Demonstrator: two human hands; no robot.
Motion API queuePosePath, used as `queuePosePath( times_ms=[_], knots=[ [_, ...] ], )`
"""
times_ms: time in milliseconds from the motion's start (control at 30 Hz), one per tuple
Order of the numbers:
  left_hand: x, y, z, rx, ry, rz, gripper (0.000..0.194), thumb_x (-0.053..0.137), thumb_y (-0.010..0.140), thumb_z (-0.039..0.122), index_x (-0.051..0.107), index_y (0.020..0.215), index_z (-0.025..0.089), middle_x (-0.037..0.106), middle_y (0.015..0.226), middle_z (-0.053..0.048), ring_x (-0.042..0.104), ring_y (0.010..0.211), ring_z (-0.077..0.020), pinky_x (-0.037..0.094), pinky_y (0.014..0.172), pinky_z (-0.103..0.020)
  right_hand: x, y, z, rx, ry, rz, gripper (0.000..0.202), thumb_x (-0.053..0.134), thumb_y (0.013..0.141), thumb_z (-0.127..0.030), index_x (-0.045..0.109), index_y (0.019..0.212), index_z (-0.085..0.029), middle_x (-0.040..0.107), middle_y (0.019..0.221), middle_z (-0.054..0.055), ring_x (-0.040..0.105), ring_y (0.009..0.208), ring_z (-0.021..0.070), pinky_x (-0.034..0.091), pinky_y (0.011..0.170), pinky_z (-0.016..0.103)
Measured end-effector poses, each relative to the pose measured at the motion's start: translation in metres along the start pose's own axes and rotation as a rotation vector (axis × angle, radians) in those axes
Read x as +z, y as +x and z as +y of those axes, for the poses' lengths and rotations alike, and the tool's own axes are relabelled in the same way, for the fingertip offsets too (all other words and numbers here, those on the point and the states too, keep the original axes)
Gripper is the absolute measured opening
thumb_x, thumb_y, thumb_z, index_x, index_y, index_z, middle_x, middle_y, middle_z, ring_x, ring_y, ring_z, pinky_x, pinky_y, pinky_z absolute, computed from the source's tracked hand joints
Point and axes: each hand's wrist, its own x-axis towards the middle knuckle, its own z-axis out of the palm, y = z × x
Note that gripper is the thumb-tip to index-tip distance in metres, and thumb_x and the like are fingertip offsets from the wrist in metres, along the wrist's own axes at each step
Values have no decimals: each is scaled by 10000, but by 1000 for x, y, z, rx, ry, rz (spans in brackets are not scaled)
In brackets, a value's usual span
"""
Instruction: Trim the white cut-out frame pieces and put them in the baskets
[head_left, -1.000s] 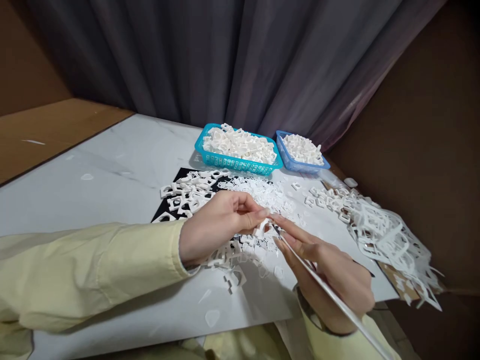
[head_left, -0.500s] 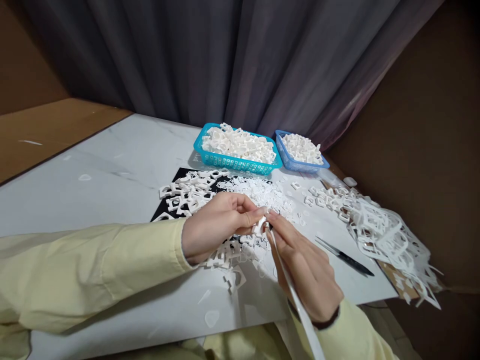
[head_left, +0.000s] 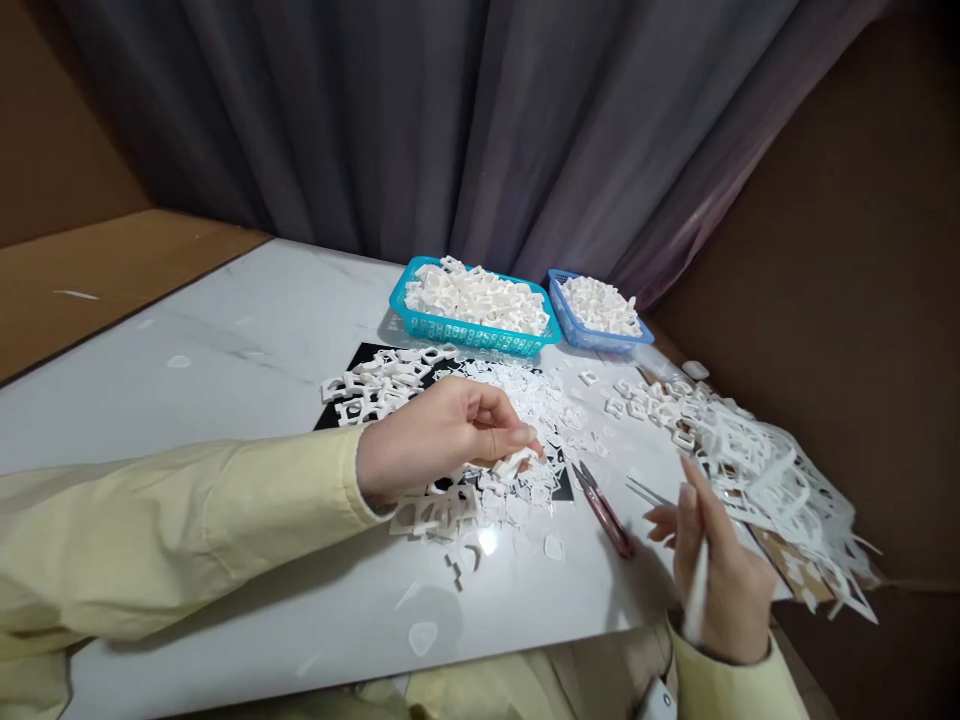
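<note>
My left hand (head_left: 450, 435) is closed, thumb and fingertips pinching a small white plastic part (head_left: 514, 464) above a pile of thin white offcuts (head_left: 525, 395). To the right, my right hand (head_left: 720, 560) is raised off the table near its front edge, somewhat blurred. A narrow white strip (head_left: 697, 595) runs along it between thumb and palm. Between the two hands lie red-handled thread snips (head_left: 606, 512), blades pointing away from me. Black tweezers (head_left: 646, 490) rest behind my right hand, which hides most of them.
A teal basket (head_left: 480, 338) and a blue basket (head_left: 600, 336), both full of white parts, stand at the back. White frame-like pieces (head_left: 382, 378) lie on a black mat (head_left: 361, 357). Tangled white strips (head_left: 772, 480) and small parts (head_left: 652, 400) heap at the right.
My right hand has parted from my left and moved right and toward me with the white strip. My left hand stays put with the white part. The snips have come into view.
</note>
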Motion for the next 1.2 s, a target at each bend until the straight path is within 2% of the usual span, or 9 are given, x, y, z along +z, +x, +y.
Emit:
queuePosePath(
  times_ms=[167,300,433,533,633,667,767,933,1200],
  knots=[
    [-1,1,2,-21,38,-9,176,643,718,274,574,634,137,698,823,-93,588,716,-151,370,595,-258,12,-4,8,-218,-246,-388,312,427,898,-425,614,879,-177,602,627,40,608,517,161,398,424,224],
    [-2,0,3,-45,11,-51,223,665,694,325,572,645,128,684,817,-99,599,707,-162,355,576,-256,21,3,0,-292,-281,-485,175,460,876,-290,584,808,-187,553,638,48,587,587,198,363,419,243],
    [-1,-1,6,-50,-4,-90,218,667,685,310,557,618,135,683,792,-93,591,690,-158,346,561,-254,29,9,7,-297,-215,-482,187,419,849,-146,545,715,-184,542,610,54,561,560,201,366,398,252],
    [-1,0,6,-32,23,-137,180,651,701,285,575,639,134,688,800,-102,581,682,-152,372,590,-267,26,17,19,-278,-107,-425,182,391,884,-176,570,890,-142,600,644,60,589,526,168,453,440,247],
    [-2,1,6,-10,55,-169,159,623,731,265,581,660,128,689,811,-105,573,691,-144,393,627,-274,7,31,15,-240,73,-367,285,376,917,-207,520,1148,-123,663,706,47,656,634,138,532,590,213],
    [-3,1,6,-8,63,-174,154,617,737,258,581,667,126,689,817,-104,575,700,-144,400,639,-276,-2,37,9,-155,227,-362,322,422,906,-216,515,1205,-139,689,781,59,674,712,151,541,624,215],
    [-5,0,7,-10,92,-179,136,610,744,245,593,697,118,690,824,-99,584,725,-151,415,668,-288,-26,52,-19,-11,451,-355,278,565,847,-248,618,1118,-215,707,885,33,673,710,135,525,583,169],
    [-5,-1,9,-20,131,-204,146,615,745,255,605,698,117,679,793,-76,576,712,-142,412,666,-284,-35,64,-55,-183,540,-340,339,718,725,-208,658,1058,-215,689,739,5,609,542,96,508,517,172],
    [-4,-2,9,-31,179,-205,207,652,724,317,600,687,120,644,717,-36,545,655,-124,392,611,-256,-28,65,-61,-318,474,-285,266,681,760,-176,676,1026,-167,673,706,26,600,493,80,494,460,166]
  ],
)
